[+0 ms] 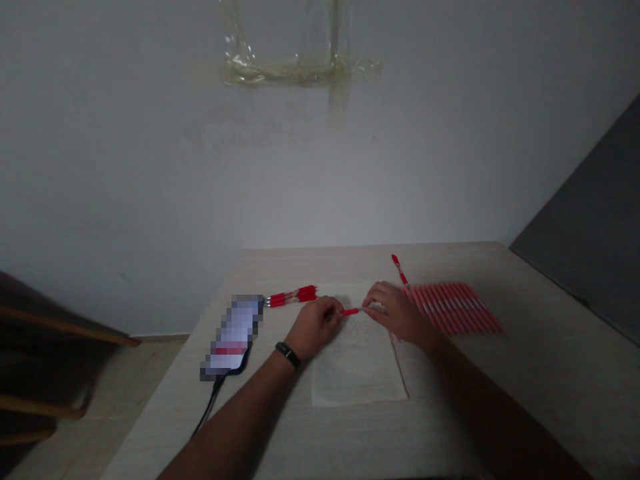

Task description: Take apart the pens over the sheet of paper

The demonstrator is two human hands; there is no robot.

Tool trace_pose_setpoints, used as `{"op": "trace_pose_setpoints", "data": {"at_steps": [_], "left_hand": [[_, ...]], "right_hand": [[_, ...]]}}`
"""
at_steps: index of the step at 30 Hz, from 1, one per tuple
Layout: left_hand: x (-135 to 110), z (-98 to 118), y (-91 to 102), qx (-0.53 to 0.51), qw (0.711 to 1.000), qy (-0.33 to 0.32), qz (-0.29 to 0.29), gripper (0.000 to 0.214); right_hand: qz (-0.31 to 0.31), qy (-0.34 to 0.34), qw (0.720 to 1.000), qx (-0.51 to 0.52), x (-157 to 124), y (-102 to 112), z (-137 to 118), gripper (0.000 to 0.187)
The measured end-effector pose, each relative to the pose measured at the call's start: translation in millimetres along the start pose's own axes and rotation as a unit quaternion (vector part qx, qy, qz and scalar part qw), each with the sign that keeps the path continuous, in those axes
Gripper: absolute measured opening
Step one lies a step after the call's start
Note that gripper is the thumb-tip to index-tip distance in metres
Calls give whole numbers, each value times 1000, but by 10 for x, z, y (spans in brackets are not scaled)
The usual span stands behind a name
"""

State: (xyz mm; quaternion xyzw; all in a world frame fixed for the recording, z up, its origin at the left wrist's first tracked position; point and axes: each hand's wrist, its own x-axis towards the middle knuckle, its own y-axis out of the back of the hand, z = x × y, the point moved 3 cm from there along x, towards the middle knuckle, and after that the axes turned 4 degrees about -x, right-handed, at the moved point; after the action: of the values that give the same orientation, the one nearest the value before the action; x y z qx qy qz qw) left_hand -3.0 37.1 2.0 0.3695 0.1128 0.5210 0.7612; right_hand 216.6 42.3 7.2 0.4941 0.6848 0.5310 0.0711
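Grey plaster wall (320, 167) filling the view, folks, with a patch of yellowed clear tape (300, 67) stuck high on it, a dark panel (585, 227) slanting in at the right, and pale floor tiles (115, 400) down on the left beside the dark frame of a chair with wooden rails (50, 327). Center stage is a light wood-grain table (550, 360) pushed up to that wall. On it, a sheet of printed paper (357, 360) lies flat in front of the person, and to its right a neat fan of red-and-white pens (453, 308) sits side by side, with a single red pen (400, 270) poking out past the far end of the row. Over on the left, a phone (233, 337) lies on the table, its screen blurred out, a black cable (207, 407) trailing off the table edge, and just past its top end a small bundle of red pens (293, 297) lies crosswise. Now to the action, right above the paper: the left hand (315, 327), black band (289, 355) on the wrist, has its fingers pinched tight on a short red piece (350, 311), and the right hand (395, 313) comes in from the other side, fingers curled narrow at the far end of that piece around something pale, too small to make out, so whether it's gripping, I can't tell!
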Motion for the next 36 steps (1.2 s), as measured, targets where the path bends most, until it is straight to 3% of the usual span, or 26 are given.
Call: {"op": "trace_pose_setpoints", "data": {"at_steps": [6, 12, 19, 36], "left_hand": [[-7, 14, -3, 1, 1000, -18, 1, 13], [-8, -37, 14, -2, 999, 22, 32, 11], [-5, -47, 21, 1, 998, 29, 47, 10], [-4, -46, 6, 10, 999, 20, 38, 11]], "right_hand": [[7, 6, 1000, 5, 11, -1, 1, 8], [37, -21, 999, -30, 12, 20, 195, 12], [-12, -23, 998, -57, -34, -89, 146, 12], [-33, -33, 997, -54, -55, -144, 105, 14]]}}
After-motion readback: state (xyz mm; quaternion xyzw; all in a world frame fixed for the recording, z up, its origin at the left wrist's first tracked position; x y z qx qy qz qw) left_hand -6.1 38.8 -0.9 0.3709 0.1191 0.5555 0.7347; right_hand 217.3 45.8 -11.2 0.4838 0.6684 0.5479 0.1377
